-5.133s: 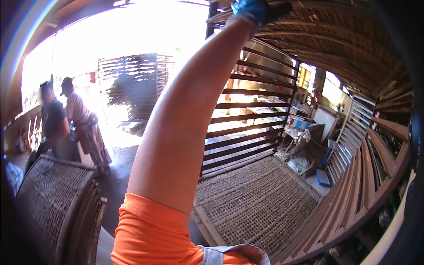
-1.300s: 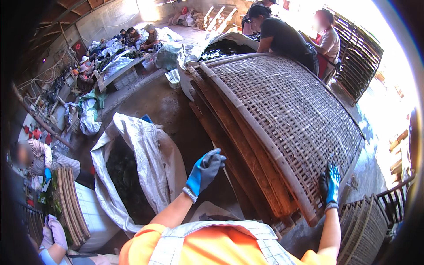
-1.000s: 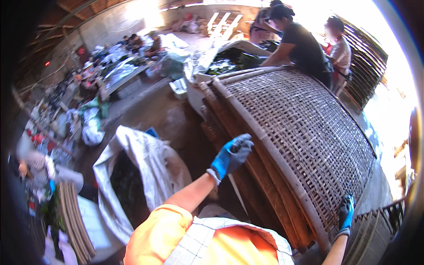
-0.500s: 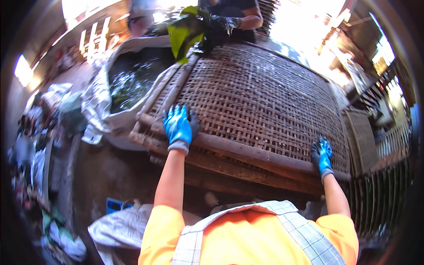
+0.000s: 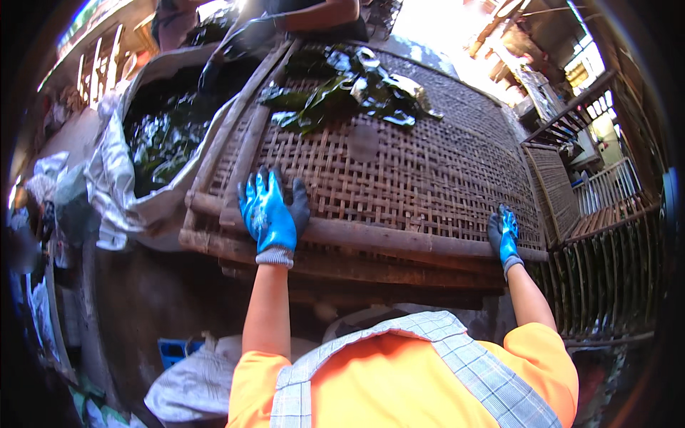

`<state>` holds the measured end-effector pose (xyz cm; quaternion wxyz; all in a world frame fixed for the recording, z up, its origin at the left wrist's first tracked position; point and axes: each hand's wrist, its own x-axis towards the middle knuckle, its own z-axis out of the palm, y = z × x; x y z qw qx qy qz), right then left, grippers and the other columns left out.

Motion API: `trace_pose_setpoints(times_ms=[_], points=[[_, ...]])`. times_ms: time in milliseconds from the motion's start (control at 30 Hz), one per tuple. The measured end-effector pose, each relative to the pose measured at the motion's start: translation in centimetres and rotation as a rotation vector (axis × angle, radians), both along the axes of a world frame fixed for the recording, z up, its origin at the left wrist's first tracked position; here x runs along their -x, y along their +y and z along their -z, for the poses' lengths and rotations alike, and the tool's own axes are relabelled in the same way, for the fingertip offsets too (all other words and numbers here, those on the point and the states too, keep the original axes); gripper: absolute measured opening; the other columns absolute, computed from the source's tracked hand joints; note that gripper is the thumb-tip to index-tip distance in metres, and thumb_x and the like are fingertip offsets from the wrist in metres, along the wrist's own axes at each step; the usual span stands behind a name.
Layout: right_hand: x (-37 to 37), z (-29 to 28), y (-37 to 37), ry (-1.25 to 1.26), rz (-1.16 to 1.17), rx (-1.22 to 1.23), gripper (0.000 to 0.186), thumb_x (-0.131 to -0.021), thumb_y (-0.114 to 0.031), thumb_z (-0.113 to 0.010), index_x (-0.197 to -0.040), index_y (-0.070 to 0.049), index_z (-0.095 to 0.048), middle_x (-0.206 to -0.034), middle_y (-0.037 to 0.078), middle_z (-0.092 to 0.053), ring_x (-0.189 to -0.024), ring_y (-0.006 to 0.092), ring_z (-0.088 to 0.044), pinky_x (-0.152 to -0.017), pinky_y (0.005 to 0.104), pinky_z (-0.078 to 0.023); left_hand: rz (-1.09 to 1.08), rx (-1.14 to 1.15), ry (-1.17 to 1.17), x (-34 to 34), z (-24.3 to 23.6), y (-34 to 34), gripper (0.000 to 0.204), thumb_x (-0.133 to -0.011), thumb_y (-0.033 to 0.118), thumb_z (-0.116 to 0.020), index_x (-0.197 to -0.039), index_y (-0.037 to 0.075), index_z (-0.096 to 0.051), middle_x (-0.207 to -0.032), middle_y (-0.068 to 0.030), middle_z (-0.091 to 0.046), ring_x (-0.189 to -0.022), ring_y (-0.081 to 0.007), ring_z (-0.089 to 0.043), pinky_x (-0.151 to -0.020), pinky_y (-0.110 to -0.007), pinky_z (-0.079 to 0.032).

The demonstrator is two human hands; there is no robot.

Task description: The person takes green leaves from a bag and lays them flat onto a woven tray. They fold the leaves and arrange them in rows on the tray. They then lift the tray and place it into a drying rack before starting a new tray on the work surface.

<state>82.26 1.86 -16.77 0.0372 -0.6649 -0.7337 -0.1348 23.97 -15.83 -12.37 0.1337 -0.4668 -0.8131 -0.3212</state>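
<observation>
My left hand, in a blue and dark-grey glove, lies fingers spread on the front bar and mesh of a woven bamboo tray. Farther right, my right hand, gloved alike, rests on the same tray's edge, fingers apart. More wooden-framed trays are stacked beneath it. A clump of glossy dark green leaves lies across the tray's far part. At its left, an open white sack holds dark wet leaves.
A co-worker in dark clothing leans over the sack's far side with gloved hands; another person is behind. Slatted racks line the right. A white sack and blue crate are low at front left.
The view has swung round to face the tray stack squarely. Both my hands are now on the near edge. The leaves formerly in the co-worker's hand now lie on the tray.
</observation>
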Motion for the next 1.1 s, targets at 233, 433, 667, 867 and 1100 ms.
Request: trace_pose_setpoints(times_ms=[233, 433, 667, 867, 1100], points=[[-2.2, -4.3, -0.6, -1.293, -0.135, 0.259, 0.049, -0.098, -0.013, -0.035, -0.146, -0.005, -0.029, -0.154, 0.008, -0.024, -0.14, 0.0262, -0.025, -0.118, 0.0408, -0.014, 0.061, 0.03, 0.02, -2.3, -0.6, 0.5, 0.042, -0.085, 0.035, -0.061, -0.109, 0.001, -0.064, -0.11, -0.0173, -0.066, -0.1, -0.0281, -0.064, -0.094, -0.04, -0.046], [-13.4, -5.1, 2.5, 0.433, -0.441, 0.184, 0.047, -0.098, -0.006, -0.043, -0.142, 0.003, -0.032, -0.147, 0.014, -0.034, -0.133, 0.0238, -0.038, -0.11, 0.0343, -0.033, -0.002, -0.252, 0.133, -9.0, -3.0, 0.0, 0.036, -0.081, 0.038, -0.061, -0.09, 0.003, -0.063, -0.094, -0.0175, -0.065, -0.095, -0.034, -0.06, -0.093, -0.043, -0.043], [-10.8, -7.9, 3.0, 0.433, -0.444, 0.217, 0.04, -0.096, -0.008, -0.05, -0.133, 0.006, -0.045, -0.141, 0.018, -0.043, -0.129, 0.0264, -0.042, -0.107, 0.0361, -0.035, 0.002, 0.001, -0.02, -10.3, -3.9, 2.9, 0.041, -0.081, 0.043, -0.06, -0.092, 0.004, -0.064, -0.093, -0.019, -0.066, -0.094, -0.0354, -0.062, -0.085, -0.044, -0.047], [-8.7, -8.2, 1.6, 0.525, -0.351, 0.153, 0.042, -0.096, -0.021, -0.054, -0.13, 0.003, -0.049, -0.136, 0.02, -0.048, -0.122, 0.0292, -0.048, -0.103, 0.0375, -0.038, -0.036, 0.058, 0.019, -11.1, -4.1, 3.7, 0.046, -0.08, 0.049, -0.06, -0.097, 0.006, -0.067, -0.104, -0.0159, -0.066, -0.101, -0.0335, -0.06, -0.091, -0.042, -0.045], [-5.7, -10.3, 1.4, 0.465, -0.469, 0.206, 0.035, -0.096, -0.021, -0.055, -0.121, 0.004, -0.056, -0.115, 0.018, -0.061, -0.104, 0.0268, -0.059, -0.089, 0.0356, -0.048, -0.041, 0.031, -0.089, -11.7, -4.3, 3.3, 0.044, -0.083, 0.046, -0.062, -0.101, 0.006, -0.067, -0.098, -0.0159, -0.068, -0.095, -0.0324, -0.063, -0.086, -0.039, -0.048]])
